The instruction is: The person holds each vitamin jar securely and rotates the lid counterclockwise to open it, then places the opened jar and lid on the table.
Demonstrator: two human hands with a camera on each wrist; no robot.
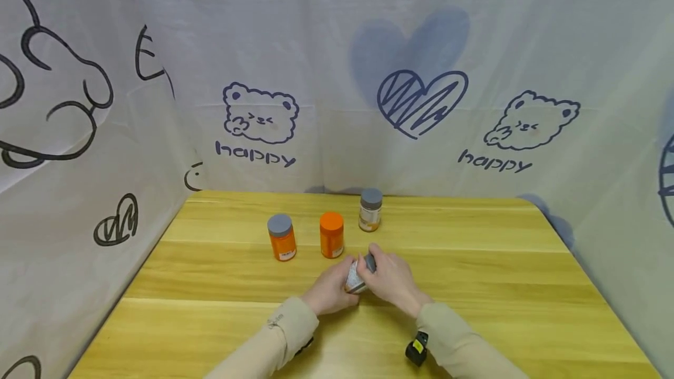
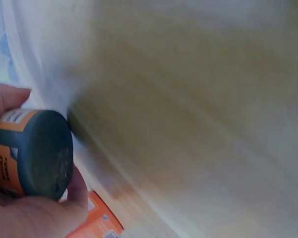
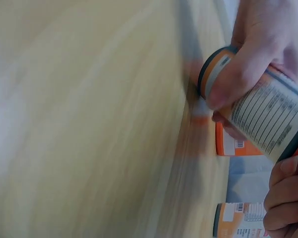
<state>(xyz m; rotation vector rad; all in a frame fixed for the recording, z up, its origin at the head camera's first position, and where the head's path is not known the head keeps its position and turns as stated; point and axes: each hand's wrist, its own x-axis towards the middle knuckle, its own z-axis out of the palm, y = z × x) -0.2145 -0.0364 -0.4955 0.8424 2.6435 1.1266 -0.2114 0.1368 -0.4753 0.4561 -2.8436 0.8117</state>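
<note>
My left hand [image 1: 332, 288] grips the body of a pill bottle [image 1: 354, 279] with a white and orange printed label. The bottle is held tilted above the table, its cap end toward the upper right. Curled around the grey cap [image 1: 371, 262] are the fingers of my right hand [image 1: 392, 279]. In the left wrist view the bottle's dark round base [image 2: 47, 153] faces out, with left fingers on both sides. The right wrist view shows the left thumb across the label and the right hand [image 3: 290, 201] at the cap end.
Beyond the hands stand an orange bottle with a grey cap [image 1: 282, 238], an orange bottle with an orange cap [image 1: 332, 235] and a white-labelled bottle with a grey cap [image 1: 370, 212]. All are upright on the wooden table [image 1: 210, 274]. A printed curtain [image 1: 332, 157] hangs behind.
</note>
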